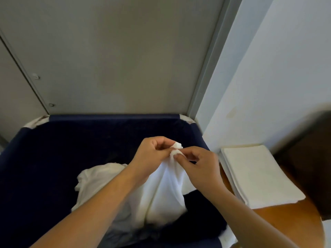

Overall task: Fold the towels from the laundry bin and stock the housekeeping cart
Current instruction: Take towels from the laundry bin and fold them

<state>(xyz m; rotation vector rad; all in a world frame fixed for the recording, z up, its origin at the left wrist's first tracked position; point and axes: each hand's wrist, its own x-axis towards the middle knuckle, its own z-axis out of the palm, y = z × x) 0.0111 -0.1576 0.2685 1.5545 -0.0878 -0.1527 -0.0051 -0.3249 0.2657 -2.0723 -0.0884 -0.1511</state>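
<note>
1. Towel (pixel 162 190), white, is the work item: it hangs in folds at centre frame over the bin, top corner bunched up btwn both hands, lower part draping down into the bin's dark inside.
2. Bin (pixel 111 117), navy fabric, fills the lower-left and middle of the frame; far rim runs across mid-frame, w/ pale corner pieces at upper-left and upper-right ends of that rim.
3. Panel (pixel 114 54), grey, flat, takes up the whole upper half behind the bin; two small screws show near its left edge.
4. Wall (pixel 279 68), pale, upper right, beside a grey upright frame strip.
5. 2nd towel (pixel 93 178), white, crumpled, lies inside the bin at lower centre-left, partly behind the left forearm.
6. Stack (pixel 258 174) of folded white towels sits at right of frame on a brown wooden table (pixel 279 222), just beside the bin's right side.
7. Left hand (pixel 152 153), centre frame, fingers curled, pinches the towel's top corner; a nub of cloth pokes out above the fingertips.
8. Right hand (pixel 198 163), just right of the left and touching the same corner, pinches the cloth w/ thumb and forefinger; other fingers curled.
</note>
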